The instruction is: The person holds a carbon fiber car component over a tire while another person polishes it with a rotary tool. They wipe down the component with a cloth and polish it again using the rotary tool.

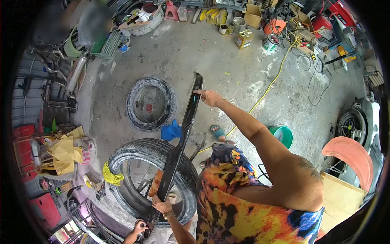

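Observation:
A long, glossy black trim strip (177, 152) slants from mid-frame down to the bottom, crossing above a dusty tyre on a spoked wheel (185, 168). Near its upper end my right hand (210, 98) rests an outstretched index finger on the strip's face; the other fingers look bent. Lower down, my left hand (163, 205), with a watch at the wrist, is closed on the strip's edge. Just beyond it, a co-worker's hand (140, 227) is closed beside the strip's lower end on something small and dark. An orange-brown piece (156, 183) shows beside the strip.
A second dusty tyre (172, 97) lies on the concrete floor beside a blue cloth (171, 130). A yellow cloth (112, 174) hangs on the near tyre. A yellow cord (269, 91) crosses the floor near a green bucket (283, 135). Cans and boxes line the back.

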